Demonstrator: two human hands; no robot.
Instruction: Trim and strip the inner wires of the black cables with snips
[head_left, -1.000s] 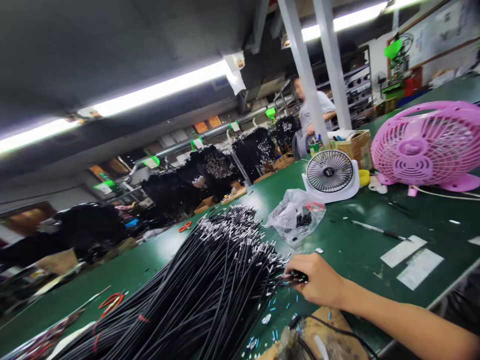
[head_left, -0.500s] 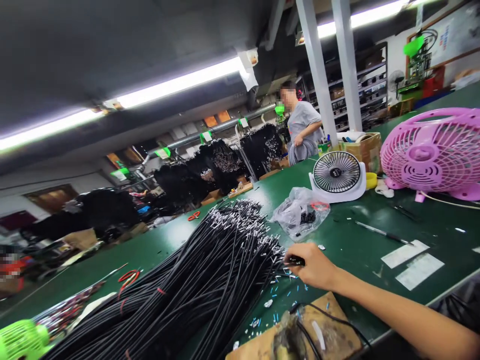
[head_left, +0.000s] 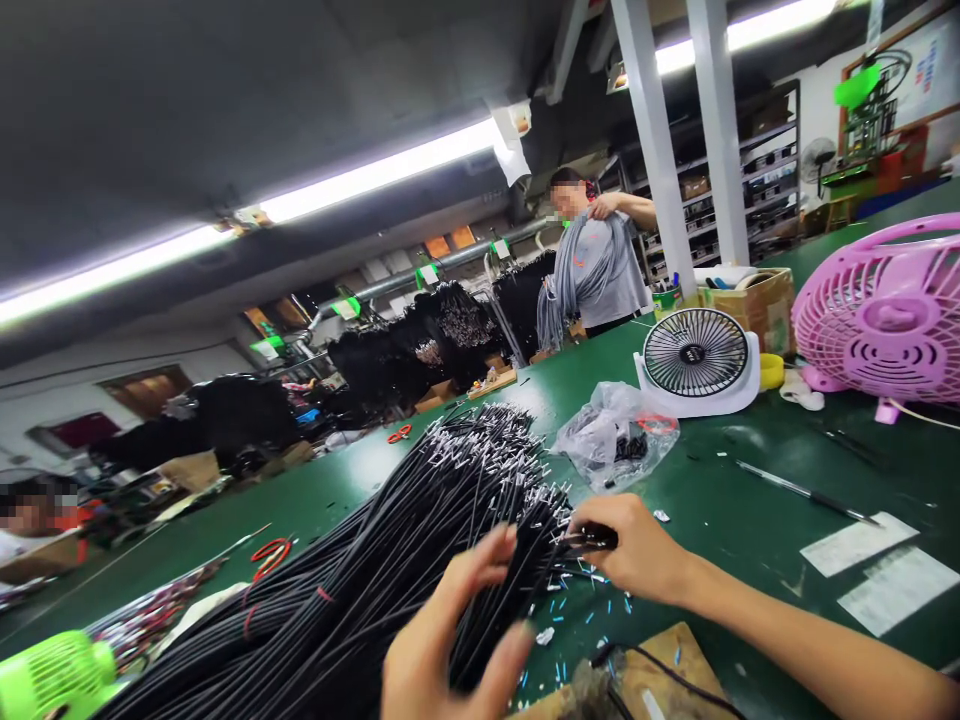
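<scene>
A thick bundle of black cables (head_left: 352,590) lies across the table, its stripped ends with white and silvery tips (head_left: 487,440) pointing away from me. My right hand (head_left: 630,545) is closed around a small black hand tool (head_left: 596,537), whose kind I cannot make out, just right of the cable ends. Over the bundle's near side hovers my left hand (head_left: 454,640), slightly blurred, thumb and fingers apart with nothing between them. Small blue and white scraps (head_left: 559,610) are scattered below my right hand.
A wooden board (head_left: 667,665) with a black cord lies near me. Beyond my right hand are a clear plastic bag (head_left: 619,440), a white fan (head_left: 697,355), a pink fan (head_left: 885,320) and a pen (head_left: 806,492). Another person (head_left: 600,255) stands across the table holding grey cable.
My left hand has come into view over the cables. My right hand stays by the cable ends with the tool. The person opposite has lifted the grey cable coil to the shoulder.
</scene>
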